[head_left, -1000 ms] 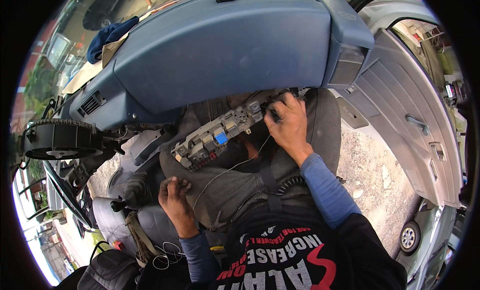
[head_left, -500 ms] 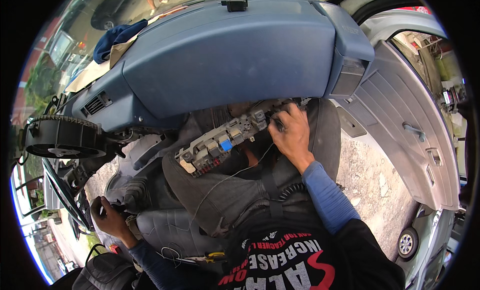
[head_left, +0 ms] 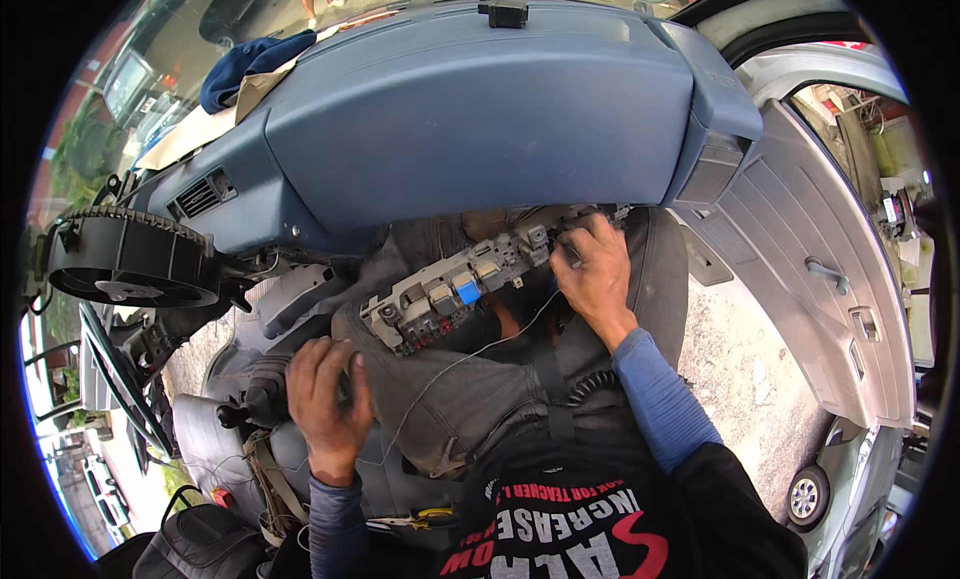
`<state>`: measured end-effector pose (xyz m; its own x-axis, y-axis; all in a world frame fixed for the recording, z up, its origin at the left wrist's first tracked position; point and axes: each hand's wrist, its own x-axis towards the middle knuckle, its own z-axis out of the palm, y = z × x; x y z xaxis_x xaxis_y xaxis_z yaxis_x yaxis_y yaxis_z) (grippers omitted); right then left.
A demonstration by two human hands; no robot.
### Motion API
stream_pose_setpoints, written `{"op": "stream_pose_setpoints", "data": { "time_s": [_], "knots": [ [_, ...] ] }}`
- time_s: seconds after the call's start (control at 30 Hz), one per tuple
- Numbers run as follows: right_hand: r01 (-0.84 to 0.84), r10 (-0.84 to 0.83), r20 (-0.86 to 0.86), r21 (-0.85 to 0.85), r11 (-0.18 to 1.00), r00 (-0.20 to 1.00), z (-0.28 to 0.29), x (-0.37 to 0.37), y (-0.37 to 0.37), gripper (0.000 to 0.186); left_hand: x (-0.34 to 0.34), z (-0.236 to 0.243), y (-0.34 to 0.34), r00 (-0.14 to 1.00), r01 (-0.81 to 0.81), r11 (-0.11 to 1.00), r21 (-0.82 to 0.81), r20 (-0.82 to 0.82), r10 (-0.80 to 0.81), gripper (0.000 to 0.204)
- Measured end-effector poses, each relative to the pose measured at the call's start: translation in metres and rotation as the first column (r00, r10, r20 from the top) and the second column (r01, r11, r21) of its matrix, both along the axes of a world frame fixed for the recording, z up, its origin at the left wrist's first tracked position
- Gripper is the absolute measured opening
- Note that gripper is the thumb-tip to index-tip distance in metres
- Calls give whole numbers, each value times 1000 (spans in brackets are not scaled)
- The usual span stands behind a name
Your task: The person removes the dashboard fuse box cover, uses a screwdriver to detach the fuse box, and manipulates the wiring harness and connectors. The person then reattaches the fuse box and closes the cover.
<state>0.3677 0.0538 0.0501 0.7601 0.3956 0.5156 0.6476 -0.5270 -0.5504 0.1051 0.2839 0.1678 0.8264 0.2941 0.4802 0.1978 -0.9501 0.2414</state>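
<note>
A grey fuse box (head_left: 450, 294) with relays, one of them blue, lies across my lap under the blue dashboard (head_left: 470, 119). My right hand (head_left: 595, 274) grips its right end, fingers closed around the connectors there. My left hand (head_left: 325, 399) rests against my left thigh, next to the black gear lever (head_left: 260, 399), with its fingers curled. Anything in that palm is hidden. A thin white wire (head_left: 470, 354) runs from the fuse box down over my grey trousers.
A round black blower fan (head_left: 125, 264) hangs at the left of the dashboard. The open car door (head_left: 830, 279) stands to the right, over gravel ground. A dark bag (head_left: 205, 544) and yellow-handled pliers (head_left: 430, 517) lie low by the seat.
My left hand has come up from low at the left by the seat to my left thigh. My right hand has stayed on the fuse box's right end.
</note>
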Motion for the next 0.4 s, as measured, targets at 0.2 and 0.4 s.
{"op": "stream_pose_setpoints", "data": {
  "time_s": [0.2, 0.4],
  "knots": [
    [-32, 32, 6, 43, 999, 999, 12, -5, 3, 16, 65, -23, -47, 957, 95, 995, 42, -277, -80, 53],
    [-50, 50, 25, -14, 999, 998, 0, 0, 1, 18, 73, -63, -49, 930, 97, 989, 115, -365, -49, 61]
  ]
}}
